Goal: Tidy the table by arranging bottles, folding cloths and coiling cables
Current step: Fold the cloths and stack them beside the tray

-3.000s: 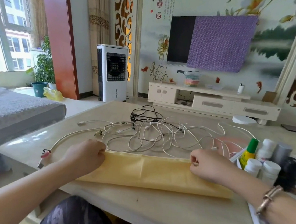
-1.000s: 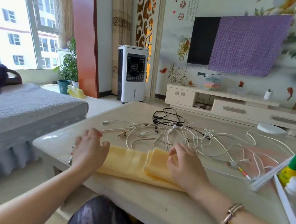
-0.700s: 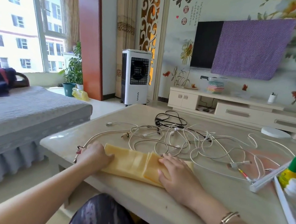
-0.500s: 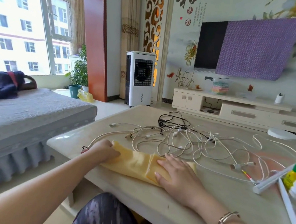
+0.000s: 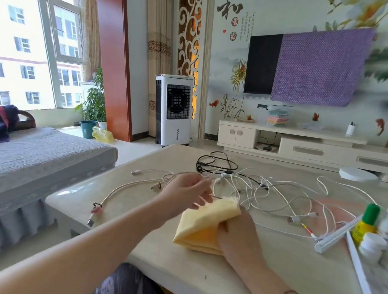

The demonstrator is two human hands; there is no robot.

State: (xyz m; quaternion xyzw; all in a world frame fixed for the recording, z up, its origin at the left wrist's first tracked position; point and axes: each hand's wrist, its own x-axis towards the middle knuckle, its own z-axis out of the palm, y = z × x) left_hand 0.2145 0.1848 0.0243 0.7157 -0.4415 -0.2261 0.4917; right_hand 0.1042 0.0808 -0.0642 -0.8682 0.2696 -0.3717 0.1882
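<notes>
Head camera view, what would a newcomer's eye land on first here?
The half-folded yellow cloth near the front edge of the table, with the left hand pinching its raised flap and the right hand gripping its fold. Behind it sprawls a tangle of white cables; bottles cluster at the right edge.

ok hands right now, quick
Left hand: pinching the yellow cloth by its raised flap.
Right hand: gripping the yellow cloth at its fold.

On my feed the desk (image 5: pixel 271 270) carries a folded yellow cloth (image 5: pixel 200 226) near its front edge, tangled white cables (image 5: pixel 266 197) behind, a black cable (image 5: pixel 215 163) farther back, and a white tray (image 5: pixel 332 238) at right.
</notes>
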